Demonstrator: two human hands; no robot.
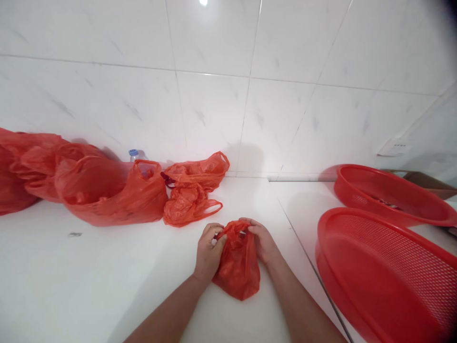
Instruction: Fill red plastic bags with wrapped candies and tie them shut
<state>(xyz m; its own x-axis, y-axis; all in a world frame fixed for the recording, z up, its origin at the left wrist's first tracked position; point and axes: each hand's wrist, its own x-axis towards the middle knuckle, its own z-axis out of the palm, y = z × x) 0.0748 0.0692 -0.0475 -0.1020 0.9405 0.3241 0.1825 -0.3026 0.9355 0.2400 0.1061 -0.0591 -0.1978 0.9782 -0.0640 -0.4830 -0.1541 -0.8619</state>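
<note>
A small red plastic bag [240, 269] lies on the white table in front of me, its top gathered and partly open. My left hand [210, 250] pinches the left side of the bag's mouth between thumb and fingers. On the opposite side, my right hand [262, 238] grips the right edge of the mouth. Whatever the bag contains cannot be made out through the plastic. Just beyond my hands sits a crumpled red plastic bag [187, 205] with one handle loop sticking out to the right. Behind it another red bag [200, 172] rests near the wall.
A large filled red bag [110, 195] stands at the left, with more red bags [32, 164] beyond it. A blue-capped bottle [134, 155] stands behind them. Two red mesh baskets [367, 276] occupy the right, near a cardboard box [421, 181]. A seam divides the white tabletop [89, 281].
</note>
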